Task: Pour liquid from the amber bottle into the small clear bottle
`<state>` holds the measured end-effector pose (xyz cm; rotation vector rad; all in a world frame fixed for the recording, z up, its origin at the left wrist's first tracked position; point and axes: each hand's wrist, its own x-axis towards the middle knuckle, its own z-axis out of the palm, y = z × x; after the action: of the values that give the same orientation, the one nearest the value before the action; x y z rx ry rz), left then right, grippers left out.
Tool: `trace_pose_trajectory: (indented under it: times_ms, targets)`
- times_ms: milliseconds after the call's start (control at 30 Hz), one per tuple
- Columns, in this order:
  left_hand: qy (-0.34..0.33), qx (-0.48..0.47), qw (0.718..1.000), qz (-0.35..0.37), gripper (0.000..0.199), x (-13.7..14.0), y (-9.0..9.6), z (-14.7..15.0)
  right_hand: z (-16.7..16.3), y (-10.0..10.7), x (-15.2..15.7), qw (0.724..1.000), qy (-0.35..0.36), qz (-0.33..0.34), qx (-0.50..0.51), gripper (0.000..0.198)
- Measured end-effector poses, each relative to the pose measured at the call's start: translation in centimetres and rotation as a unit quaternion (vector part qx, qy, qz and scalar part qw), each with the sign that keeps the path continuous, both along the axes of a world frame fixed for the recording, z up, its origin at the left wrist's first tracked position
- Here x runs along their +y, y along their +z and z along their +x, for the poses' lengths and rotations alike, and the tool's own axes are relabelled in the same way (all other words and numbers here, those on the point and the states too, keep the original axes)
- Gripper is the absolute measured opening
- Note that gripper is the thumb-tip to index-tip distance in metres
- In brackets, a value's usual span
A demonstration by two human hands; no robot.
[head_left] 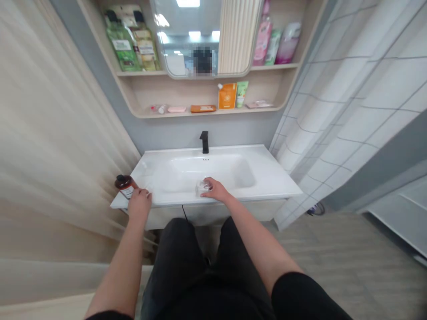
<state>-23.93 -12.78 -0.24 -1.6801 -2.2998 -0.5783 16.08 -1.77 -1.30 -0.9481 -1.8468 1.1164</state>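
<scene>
Your right hand (pixel 216 190) held a clear container (pixel 200 189) at the basin's (pixel 246 174) front rim. Your left hand (pixel 139 204) was nearer the brown bottle (pixel 126 186), seemingly upright just beyond it, leftward; whether that hand gripped anything could not be told.

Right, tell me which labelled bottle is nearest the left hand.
The brown bottle with the black cap, right beside the left hand on the washbasin counter; the other labelled bottles are up on the cabinet shelves.
</scene>
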Motion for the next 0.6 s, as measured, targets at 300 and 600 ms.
trace_pose_trajectory:
  times_ms: [300, 600]
  targets:
    - [0.006, 0.061, 0.998, 0.036, 0.038, -2.4, 2.3, 3.8, 0.1, -0.2, 0.3, 1.0, 0.005, -0.006, 0.001, 0.074]
    - [-0.142, -0.025, 0.989, -0.045, 0.046, 3.3, 2.6, 13.0, 0.0, 0.3, -0.7, 0.979, -0.193, 0.068, 0.001, 0.067]
